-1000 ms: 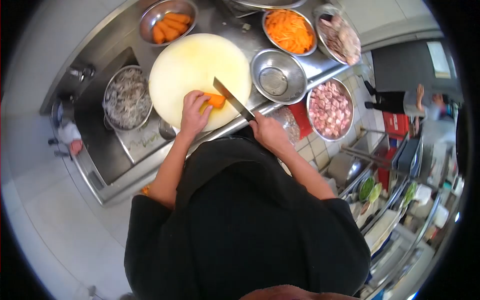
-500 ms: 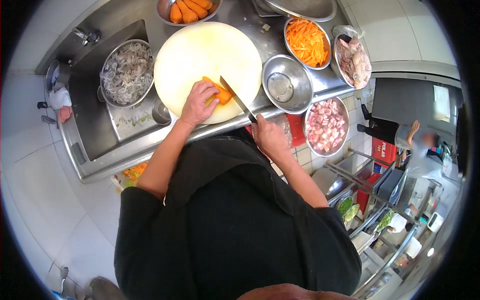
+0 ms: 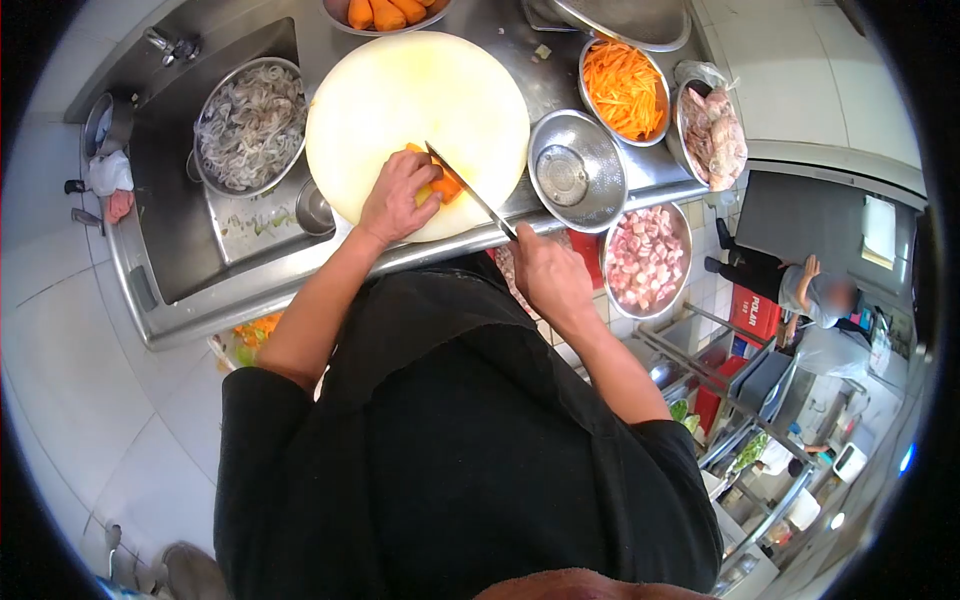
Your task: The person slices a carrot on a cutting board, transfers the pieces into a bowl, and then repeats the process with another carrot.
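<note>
On the round, pale cutting board (image 3: 415,90), a peeled carrot (image 3: 449,190) lies near the front edge. My left hand (image 3: 403,197) presses down on it with curled fingers. A kitchen knife (image 3: 470,190) is in my right hand (image 3: 548,275), which wraps round its handle. Its blade slants across the carrot, close to my left fingertips. Whether the edge has entered the carrot cannot be made out. Right of the board stands a perforated metal bowl (image 3: 578,170).
Whole carrots (image 3: 385,14) fill a bowl behind the board; carrot strips (image 3: 624,90) fill another at right. Raw poultry (image 3: 712,140) and diced meat (image 3: 646,260) sit in bowls farther right. The sink (image 3: 170,240) holds a bowl of greyish strips (image 3: 250,125). A person (image 3: 800,280) stands at far right.
The knife blade has shifted left and now crosses over the carrot, where it was along its right side. My left hand stays on the carrot. The whole view has shifted slightly.
</note>
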Available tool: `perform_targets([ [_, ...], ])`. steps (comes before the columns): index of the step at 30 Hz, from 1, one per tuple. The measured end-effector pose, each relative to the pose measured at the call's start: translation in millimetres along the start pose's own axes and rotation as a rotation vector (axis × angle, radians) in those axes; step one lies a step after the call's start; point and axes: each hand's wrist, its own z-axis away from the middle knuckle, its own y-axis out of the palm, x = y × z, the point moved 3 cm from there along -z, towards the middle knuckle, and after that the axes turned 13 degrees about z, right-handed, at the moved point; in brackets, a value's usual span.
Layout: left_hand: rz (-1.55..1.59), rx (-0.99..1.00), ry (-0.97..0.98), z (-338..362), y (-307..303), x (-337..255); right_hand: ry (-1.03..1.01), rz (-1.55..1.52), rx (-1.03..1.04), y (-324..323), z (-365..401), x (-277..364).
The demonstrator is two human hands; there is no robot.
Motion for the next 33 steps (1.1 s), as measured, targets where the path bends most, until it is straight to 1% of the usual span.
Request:
perform_targets([
  [3,0.019,0.019,-0.044,2.0,2.6,4.7,-0.012,0.013,0.052,2.2,-1.3,-1.6],
  [6,0.018,0.016,-0.045,2.1,2.8,3.9,-0.027,0.024,0.068,9.7,-5.9,-4.2],
  [12,0.016,-0.002,-0.01,0.2,1.3,4.1,-0.042,-0.029,0.064,30.4,-25.4,1.0],
  [13,0.015,-0.009,-0.014,1.4,1.8,4.0,-0.026,-0.074,0.033,34.9,-30.4,4.1],
  [16,0.014,-0.033,0.0,0.2,2.4,4.6,-0.021,-0.054,0.032,53.6,-46.4,8.3],
  [20,0.007,-0.016,0.001,1.1,1.7,3.0,-0.022,-0.046,0.0,42.6,-41.5,6.7],
  [23,-0.007,0.0,-0.014,1.5,-0.2,1.3,0.026,-0.009,0.041,11.9,-18.0,9.3],
  [26,-0.007,-0.021,0.0,2.1,1.3,0.0,0.011,-0.012,0.028,-2.9,3.4,10.2],
  [30,0.022,-0.042,0.02,1.7,-0.4,1.7,0.046,-0.016,0.099,8.7,-1.5,11.9],
  [32,0.02,-0.031,0.005,1.5,-0.1,0.3,0.063,-0.033,0.128,26.7,-18.0,15.9],
  [33,0.017,-0.027,0.001,0.2,-0.3,0.5,0.048,-0.039,0.106,39.2,-29.8,17.9],
])
